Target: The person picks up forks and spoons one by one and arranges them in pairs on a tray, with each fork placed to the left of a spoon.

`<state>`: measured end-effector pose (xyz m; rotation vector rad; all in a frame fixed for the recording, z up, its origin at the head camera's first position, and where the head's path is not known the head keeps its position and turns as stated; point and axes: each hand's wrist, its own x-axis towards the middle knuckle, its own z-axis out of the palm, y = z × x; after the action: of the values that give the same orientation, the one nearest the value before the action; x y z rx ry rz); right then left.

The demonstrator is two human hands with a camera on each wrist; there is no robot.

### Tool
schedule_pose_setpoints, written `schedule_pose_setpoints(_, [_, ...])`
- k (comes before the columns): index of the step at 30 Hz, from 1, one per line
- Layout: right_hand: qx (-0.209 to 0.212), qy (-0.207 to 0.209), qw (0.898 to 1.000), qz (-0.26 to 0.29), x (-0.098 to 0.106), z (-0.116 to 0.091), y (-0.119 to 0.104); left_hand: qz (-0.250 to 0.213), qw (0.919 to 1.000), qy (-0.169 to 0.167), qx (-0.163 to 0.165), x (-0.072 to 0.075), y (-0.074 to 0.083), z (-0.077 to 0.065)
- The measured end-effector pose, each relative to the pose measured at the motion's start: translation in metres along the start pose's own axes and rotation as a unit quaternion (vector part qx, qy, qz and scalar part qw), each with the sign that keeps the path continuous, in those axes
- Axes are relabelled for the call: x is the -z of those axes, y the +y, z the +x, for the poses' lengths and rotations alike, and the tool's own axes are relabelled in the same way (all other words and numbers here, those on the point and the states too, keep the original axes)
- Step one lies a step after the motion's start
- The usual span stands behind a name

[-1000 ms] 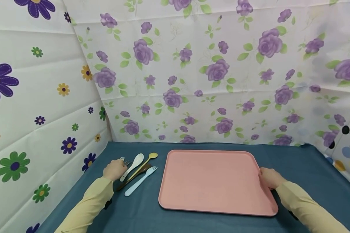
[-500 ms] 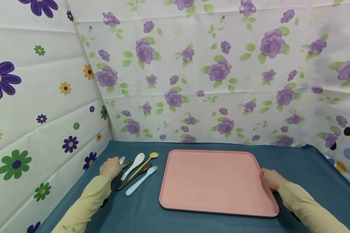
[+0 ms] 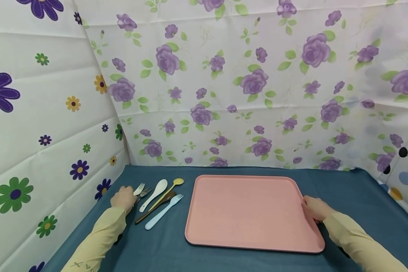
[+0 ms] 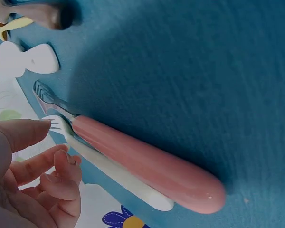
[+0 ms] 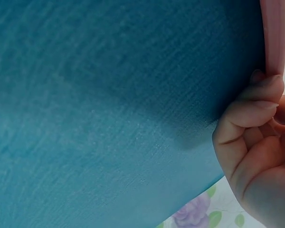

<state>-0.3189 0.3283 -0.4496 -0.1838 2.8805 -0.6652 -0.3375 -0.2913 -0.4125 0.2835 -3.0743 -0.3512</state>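
My left hand point(image 3: 123, 198) is at the left end of the cutlery, over a white fork point(image 4: 114, 175) and a metal fork with a pink handle point(image 4: 152, 161). In the left wrist view its thumb and loosely bent fingers are apart, the thumb tip overlapping the white fork's tines, nothing between them. Beside these forks lie a white spoon point(image 3: 153, 195), a yellow spoon point(image 3: 166, 193), a brown spoon point(image 3: 154, 208) and a light blue fork point(image 3: 164, 212). My right hand point(image 3: 317, 208) grips the right edge of a pink tray point(image 3: 251, 211), fingers curled under its rim point(image 5: 276, 38).
A dark teal cloth point(image 3: 149, 249) covers the table. A white curtain with purple roses point(image 3: 204, 94) hangs behind it, and a daisy-patterned curtain point(image 3: 54, 124) closes off the left side. At the right is a dotted cloth point(image 3: 406, 166).
My left hand has moved a little left, away from the white spoon, and more of the white fork and the metal fork shows. The right hand and tray have stayed put.
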Motion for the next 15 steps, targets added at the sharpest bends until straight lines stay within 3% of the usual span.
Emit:
schedule_pose_setpoints(5, [-0.002, 0.004, 1.0, 0.002, -0.001, 0.0, 0.0, 0.005, 0.9999, -0.004, -0.008, 0.0, -0.005, 0.003])
schedule_pose_setpoints(15, [-0.005, 0.002, 1.0, 0.012, -0.002, -0.001, 0.001, 0.001, 0.9995, -0.027, 0.016, 0.001, -0.013, 0.007])
